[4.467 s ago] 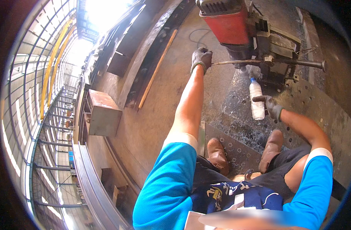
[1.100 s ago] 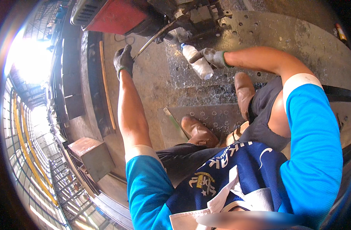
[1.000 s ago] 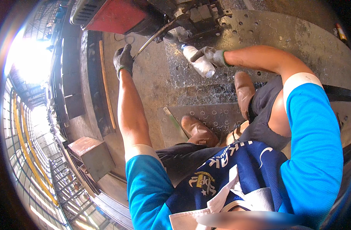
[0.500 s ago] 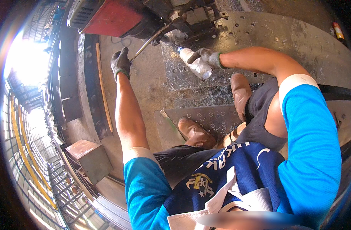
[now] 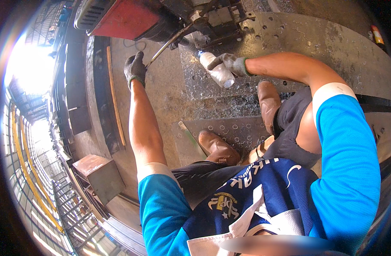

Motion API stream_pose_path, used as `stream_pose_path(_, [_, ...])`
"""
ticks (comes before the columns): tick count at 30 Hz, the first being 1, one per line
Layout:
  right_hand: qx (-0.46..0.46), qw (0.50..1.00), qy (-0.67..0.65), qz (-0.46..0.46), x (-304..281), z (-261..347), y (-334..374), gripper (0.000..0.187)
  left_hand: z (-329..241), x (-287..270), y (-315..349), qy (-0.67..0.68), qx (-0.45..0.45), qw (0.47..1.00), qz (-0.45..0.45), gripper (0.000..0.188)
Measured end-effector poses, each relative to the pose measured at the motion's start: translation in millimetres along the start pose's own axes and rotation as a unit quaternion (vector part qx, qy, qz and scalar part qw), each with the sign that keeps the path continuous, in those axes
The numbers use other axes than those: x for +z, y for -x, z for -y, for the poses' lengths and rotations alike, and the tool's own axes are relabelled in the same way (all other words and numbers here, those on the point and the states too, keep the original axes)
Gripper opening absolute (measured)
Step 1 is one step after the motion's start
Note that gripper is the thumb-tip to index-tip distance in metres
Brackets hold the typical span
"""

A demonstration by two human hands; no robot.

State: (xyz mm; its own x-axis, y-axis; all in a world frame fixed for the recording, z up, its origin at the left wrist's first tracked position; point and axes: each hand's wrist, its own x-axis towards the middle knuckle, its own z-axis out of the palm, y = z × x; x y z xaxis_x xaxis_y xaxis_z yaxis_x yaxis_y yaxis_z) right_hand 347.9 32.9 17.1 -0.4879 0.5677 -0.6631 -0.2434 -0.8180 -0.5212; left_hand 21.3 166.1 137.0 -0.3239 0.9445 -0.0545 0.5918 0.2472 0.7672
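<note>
- R hand [image 5: 230, 64], gloved: fingers bent round side of bottle [image 5: 217, 72], partly closed, bottle held. Far side of grip hidden.
- L hand [image 5: 135, 69], gloved: closed round near end of lever [image 5: 164, 51], thumb side up.
- Bottle: white w/ blue cap end, tilted, cap twd machine [image 5: 127, 21], base twd wearer. Over plate [image 5: 332, 55]. Cap nr machine's lower part; can't tell if touching.
- Lever: thin metal rod, runs from L hand up to hub on machine's dark side.
- Machine: red body, black vented end; bulk fills top of view & blocks floor behind it.
- Plate: big, grey, drilled w/ holes, runs off to R. R forearm crosses above it, hiding part.
- Shavings [image 5: 227, 106]: bright bits, scattered below bottle, btwn it & boots.
- L boot [image 5: 219, 147], R boot [image 5: 269, 102]: brown, close in; R one just below R hand, at edge of shavings.
- Cable [image 5: 135, 46]: dark loop on floor, just above L hand.
- Stick [image 5: 115, 96]: long, wooden, L of L arm, apart.
- Box [image 5: 101, 179]: metal, rusty top, lower L, well clear of hands.
- Can [image 5: 377, 35]: red/yellow, far R nr rim.
</note>
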Motion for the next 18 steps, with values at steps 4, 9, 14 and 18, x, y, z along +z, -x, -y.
stream_pose_path(4, [-0.028,0.999,0.028,-0.018,-3,-3,-2,0.011,0,0,1,0.010,-0.008,1.000,0.007,0.045])
stream_pose_path(9, [-0.113,0.980,0.151,-0.065,-16,-17,-19,0.010,-1,1,2,0.006,-0.010,1.000,0.004,0.045])
stream_pose_path(14, [0.036,0.997,-0.043,0.044,-20,-10,-26,0.018,1,2,2,0.013,-0.008,1.000,0.010,0.045])
stream_pose_path(18, [-0.021,0.999,0.034,-0.002,-11,-5,-6,0.017,3,2,1,0.008,-0.004,1.000,0.007,0.045])
